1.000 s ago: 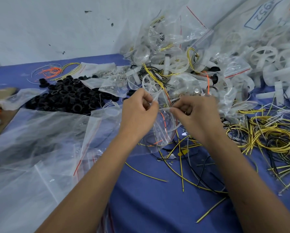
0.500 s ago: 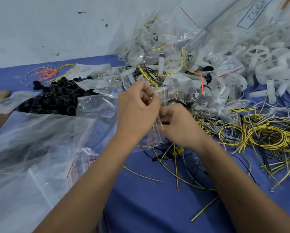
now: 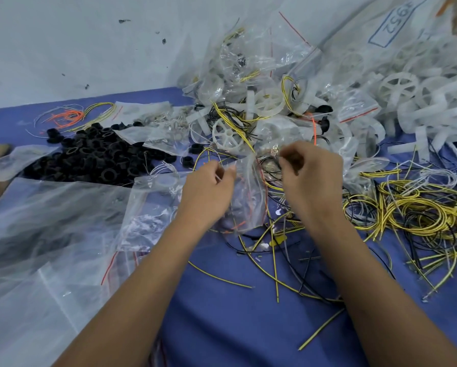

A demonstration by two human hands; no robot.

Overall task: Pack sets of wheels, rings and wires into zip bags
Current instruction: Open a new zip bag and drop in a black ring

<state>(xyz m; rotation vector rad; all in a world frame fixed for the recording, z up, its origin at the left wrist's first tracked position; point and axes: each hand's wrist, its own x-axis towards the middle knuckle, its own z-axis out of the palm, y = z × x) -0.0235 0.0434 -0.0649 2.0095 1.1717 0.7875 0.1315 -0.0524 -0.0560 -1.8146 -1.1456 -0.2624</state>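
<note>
A blue-covered desk (image 3: 235, 327) stands against a pale, scuffed wall, strewn with parts. Nearest, cut wires (image 3: 275, 263) lie loose just below the two hands. The left hand (image 3: 209, 189) pinches the top edge of a small zip bag (image 3: 248, 197), and the right hand (image 3: 312, 178), fingers curled, seems to grip the opposite edge, though blur hides the contact. The bag hangs between them, some wire apparently already inside. To the left of the left grip lie empty clear bags (image 3: 50, 234), then a heap of black rings (image 3: 95, 157). To the right of the right grip are yellow wire coils (image 3: 420, 210). Beyond both hands, filled bags (image 3: 261, 83) pile against the wall beside loose white wheels (image 3: 399, 86). Many sets look done; plenty of stock remains, and this bag is not yet laid aside.
</note>
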